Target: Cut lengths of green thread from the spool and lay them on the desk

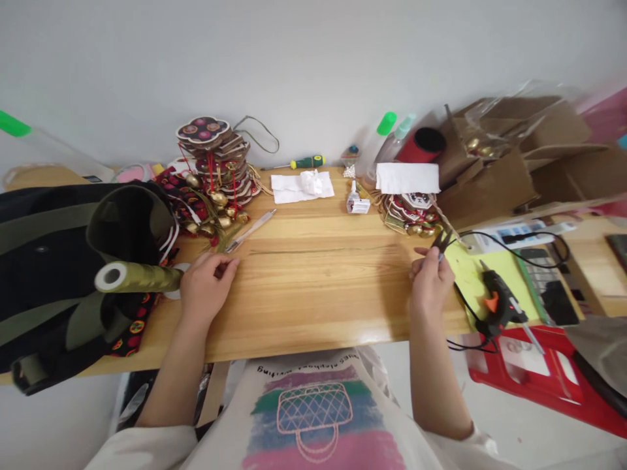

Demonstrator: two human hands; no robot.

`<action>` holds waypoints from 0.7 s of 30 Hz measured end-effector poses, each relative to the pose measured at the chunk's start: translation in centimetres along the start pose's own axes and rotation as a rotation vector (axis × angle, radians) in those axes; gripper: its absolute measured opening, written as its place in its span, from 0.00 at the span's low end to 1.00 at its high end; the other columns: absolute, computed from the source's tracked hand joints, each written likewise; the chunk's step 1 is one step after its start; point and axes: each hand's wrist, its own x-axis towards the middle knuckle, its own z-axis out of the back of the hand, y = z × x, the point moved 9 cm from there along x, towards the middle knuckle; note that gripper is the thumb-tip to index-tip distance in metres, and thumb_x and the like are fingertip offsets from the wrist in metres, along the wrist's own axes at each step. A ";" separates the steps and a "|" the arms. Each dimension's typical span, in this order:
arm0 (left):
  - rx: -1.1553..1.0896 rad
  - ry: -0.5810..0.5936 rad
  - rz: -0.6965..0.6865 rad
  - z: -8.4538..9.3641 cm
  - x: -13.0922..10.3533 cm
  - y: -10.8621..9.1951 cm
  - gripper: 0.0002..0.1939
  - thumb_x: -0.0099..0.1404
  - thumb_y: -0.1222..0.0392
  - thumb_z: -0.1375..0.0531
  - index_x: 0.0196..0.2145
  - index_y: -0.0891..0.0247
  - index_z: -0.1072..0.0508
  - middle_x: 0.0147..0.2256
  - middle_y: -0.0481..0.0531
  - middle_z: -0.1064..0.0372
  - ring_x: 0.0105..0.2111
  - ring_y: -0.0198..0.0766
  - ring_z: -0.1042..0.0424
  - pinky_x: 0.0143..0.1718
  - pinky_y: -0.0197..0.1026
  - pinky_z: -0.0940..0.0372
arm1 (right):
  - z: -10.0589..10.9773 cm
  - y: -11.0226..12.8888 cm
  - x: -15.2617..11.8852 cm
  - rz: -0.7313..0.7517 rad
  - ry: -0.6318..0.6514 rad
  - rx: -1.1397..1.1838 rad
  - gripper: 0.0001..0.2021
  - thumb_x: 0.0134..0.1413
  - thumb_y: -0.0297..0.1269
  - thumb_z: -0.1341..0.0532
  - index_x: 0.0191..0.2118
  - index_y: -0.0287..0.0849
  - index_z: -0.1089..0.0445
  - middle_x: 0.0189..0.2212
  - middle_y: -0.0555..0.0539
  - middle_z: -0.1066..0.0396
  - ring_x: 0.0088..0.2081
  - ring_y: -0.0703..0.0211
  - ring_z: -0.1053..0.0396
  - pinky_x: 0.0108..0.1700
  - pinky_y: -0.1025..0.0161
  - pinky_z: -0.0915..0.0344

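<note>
My left hand (pixel 206 282) rests at the table's left side, thumb and fingers curled together. What they hold, if anything, does not show. Right beside it lies a spool of olive cord (pixel 147 277). A thin cord (pixel 318 250) stretches across the wooden table (pixel 313 300) between my hands. At the right, my right hand (pixel 432 281) is closed on a small dark-jawed hand tool (pixel 443 240), snips or pliers, its tips pointing away from me. Most of its handles is hidden by the fingers.
Stacked flower-shaped ornaments with gold bells (pixel 210 163) stand back left, near a pen (pixel 252 230). Behind are a screwdriver (pixel 307 162), tissue (pixel 301 187) and small bottle (pixel 356 199). More ornaments (pixel 409 212), a glue gun (pixel 499 303) and cardboard boxes (pixel 494 176) are right. A dark bag (pixel 44 261) lies left.
</note>
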 end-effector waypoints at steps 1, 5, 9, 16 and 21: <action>-0.001 -0.002 0.000 0.0 0.0 0.0 0.14 0.60 0.48 0.44 0.25 0.59 0.30 0.26 0.49 0.32 0.28 0.38 0.34 0.31 0.40 0.41 | -0.3 0.0 -1.2 -0.040 -0.012 0.081 0.27 0.58 0.62 0.56 0.38 0.42 0.35 0.18 0.56 0.49 0.19 0.64 0.49 0.21 0.65 0.50; 0.000 0.001 -0.008 -0.1 -0.1 0.0 0.13 0.61 0.49 0.44 0.25 0.59 0.30 0.27 0.50 0.32 0.28 0.38 0.34 0.32 0.41 0.41 | -5.5 1.5 -6.5 -0.097 0.354 0.172 0.29 0.57 0.64 0.53 0.38 0.40 0.32 0.20 0.54 0.44 0.21 0.64 0.44 0.24 0.65 0.45; -0.005 0.000 -0.021 -0.2 -0.1 0.0 0.13 0.61 0.49 0.44 0.26 0.59 0.30 0.27 0.50 0.32 0.28 0.39 0.34 0.32 0.41 0.41 | -9.6 3.5 -11.0 -0.072 0.680 0.120 0.27 0.58 0.63 0.51 0.36 0.42 0.33 0.24 0.51 0.38 0.26 0.63 0.38 0.28 0.64 0.41; -0.058 -0.003 -0.017 -0.1 -0.3 0.1 0.13 0.62 0.50 0.45 0.27 0.60 0.30 0.28 0.49 0.33 0.28 0.37 0.34 0.33 0.40 0.40 | -16.0 5.4 -16.9 -0.130 1.250 0.054 0.24 0.60 0.60 0.49 0.28 0.42 0.39 0.20 0.52 0.34 0.20 0.67 0.37 0.25 0.68 0.40; -0.075 0.004 -0.006 0.0 -0.3 0.0 0.12 0.63 0.52 0.45 0.27 0.61 0.30 0.28 0.49 0.33 0.28 0.37 0.34 0.33 0.39 0.39 | -19.8 5.5 -17.9 -0.299 1.238 0.006 0.19 0.67 0.50 0.53 0.31 0.42 0.38 0.10 0.59 0.43 0.12 0.68 0.46 0.16 0.70 0.49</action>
